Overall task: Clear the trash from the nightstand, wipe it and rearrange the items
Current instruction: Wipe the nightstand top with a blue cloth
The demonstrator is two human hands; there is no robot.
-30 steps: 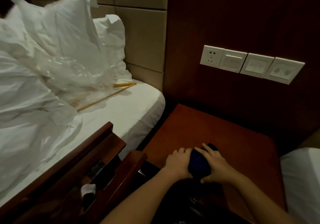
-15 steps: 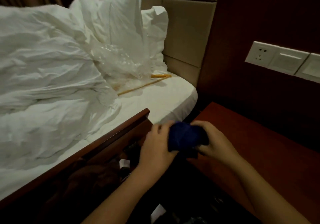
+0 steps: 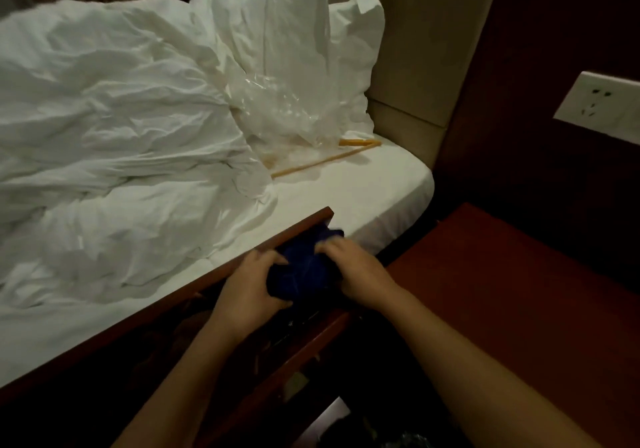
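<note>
A dark blue cloth (image 3: pixel 304 267) is bunched between both my hands, over the far corner of an open wooden drawer (image 3: pixel 298 226). My left hand (image 3: pixel 249 288) grips the cloth's left side with curled fingers. My right hand (image 3: pixel 360 274) grips its right side. The reddish-brown nightstand top (image 3: pixel 519 295) lies to the right of my hands, bare where it shows. The drawer's inside is dark, and dim items in it cannot be made out.
A bed with a rumpled white duvet (image 3: pixel 114 157) and pillows (image 3: pixel 287 39) fills the left. A clear plastic bag (image 3: pixel 280 115) and thin yellow sticks (image 3: pixel 332 157) lie on the sheet. A white wall socket (image 3: pixel 599 105) sits on the dark panel at right.
Both hands have carried the blue cloth off the nightstand top and leftward to the open drawer's far corner. The view has swung left toward the bed.
</note>
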